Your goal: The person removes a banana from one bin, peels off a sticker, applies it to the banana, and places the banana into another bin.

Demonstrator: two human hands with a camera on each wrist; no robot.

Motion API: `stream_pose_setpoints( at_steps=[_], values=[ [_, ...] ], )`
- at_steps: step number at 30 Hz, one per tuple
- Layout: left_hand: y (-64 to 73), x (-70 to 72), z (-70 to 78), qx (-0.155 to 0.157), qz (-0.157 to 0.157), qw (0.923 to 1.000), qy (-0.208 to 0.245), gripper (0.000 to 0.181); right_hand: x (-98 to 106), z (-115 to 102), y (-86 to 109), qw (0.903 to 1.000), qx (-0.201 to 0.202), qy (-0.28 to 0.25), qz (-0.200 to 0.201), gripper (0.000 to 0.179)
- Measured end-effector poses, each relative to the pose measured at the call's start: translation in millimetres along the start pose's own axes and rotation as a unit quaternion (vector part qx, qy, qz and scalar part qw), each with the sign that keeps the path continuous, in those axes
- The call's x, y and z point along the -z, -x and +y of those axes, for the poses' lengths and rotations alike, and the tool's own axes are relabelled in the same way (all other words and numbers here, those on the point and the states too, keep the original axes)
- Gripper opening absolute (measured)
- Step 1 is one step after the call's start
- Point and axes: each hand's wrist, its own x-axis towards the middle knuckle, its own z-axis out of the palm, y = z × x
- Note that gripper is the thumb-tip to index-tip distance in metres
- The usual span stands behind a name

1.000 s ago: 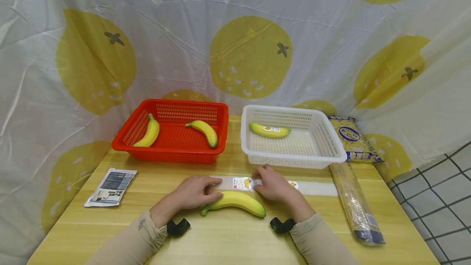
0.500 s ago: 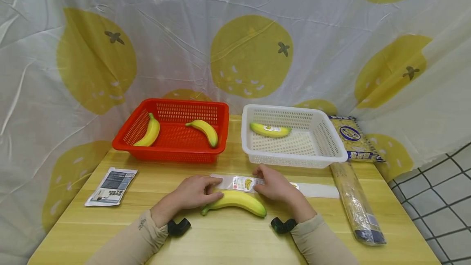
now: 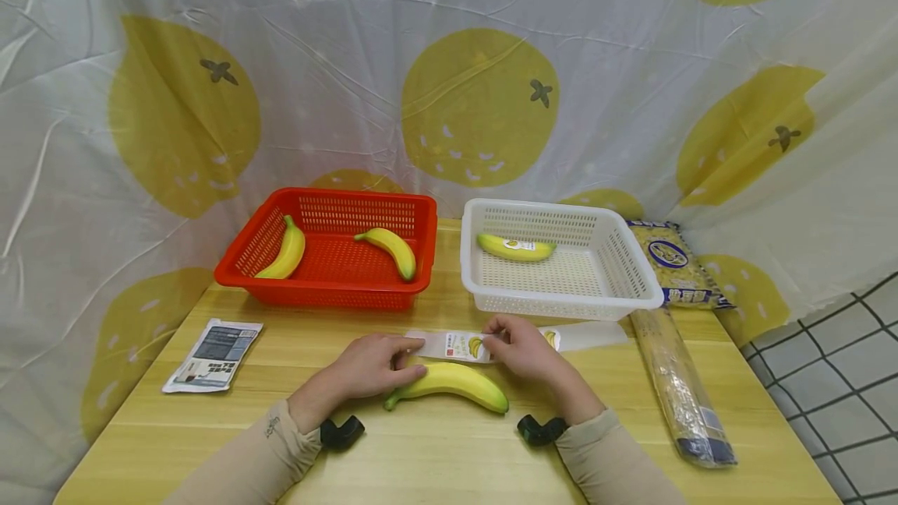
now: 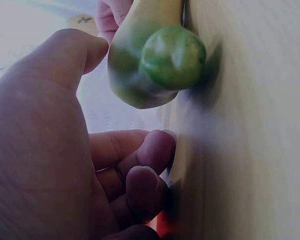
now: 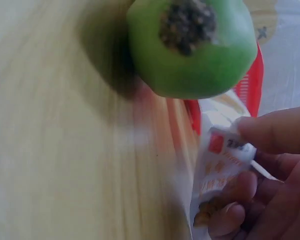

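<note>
A strip of banana stickers (image 3: pixel 433 344), printed with a banana picture and lettering, runs crosswise over the wooden table. My right hand (image 3: pixel 528 354) pinches it between thumb and curled fingers; the right wrist view shows the red-marked sticker (image 5: pixel 217 160) bent upright there. My left hand (image 3: pixel 372 367) rests at the strip's left end, index fingertip on the backing. Its thumb touches a yellow banana (image 3: pixel 456 381) lying in front of the strip. Seen end-on in the left wrist view, the banana (image 4: pixel 132 50) sits above loosely bent fingers (image 4: pixel 147 190).
Behind stand a red basket (image 3: pixel 323 296) with two bananas and a white basket (image 3: pixel 561 302) with one stickered banana (image 3: pixel 500 248). A flat packet (image 3: pixel 213 357) lies left. On the right are a yellow-and-blue bag (image 3: pixel 666 256) and a long clear package (image 3: pixel 684 388).
The strip's right part has risen and swung back, its free end shifting slightly left. Near my right fingers the sticker has tilted up. My left hand and the banana stay put.
</note>
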Motion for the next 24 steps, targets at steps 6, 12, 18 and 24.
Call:
stream_pose_setpoints(
  at_steps=[6, 12, 18, 24],
  values=[
    [-0.3, -1.1, -0.9, 0.002, 0.005, 1.0, 0.005, 0.053, -2, -1, 0.4, 0.9986, -0.011, -0.051, 0.003, 0.007],
    [-0.9, -2.3, -0.6, -0.025, 0.058, 0.9972, 0.041, 0.043, -5, -4, 0.0, 0.9955, -0.018, -0.081, 0.044, 0.008],
    [-1.5, -2.2, 1.6, -0.078, 0.15, 0.9832, 0.067, 0.035, -9, -10, 1.8, 0.9914, 0.005, -0.116, 0.06, 0.012],
    [-4.0, -3.8, 6.4, -0.11, 0.173, 0.9748, 0.089, 0.033, -14, -13, 1.5, 0.9897, 0.01, -0.122, 0.074, 0.011]
  ],
)
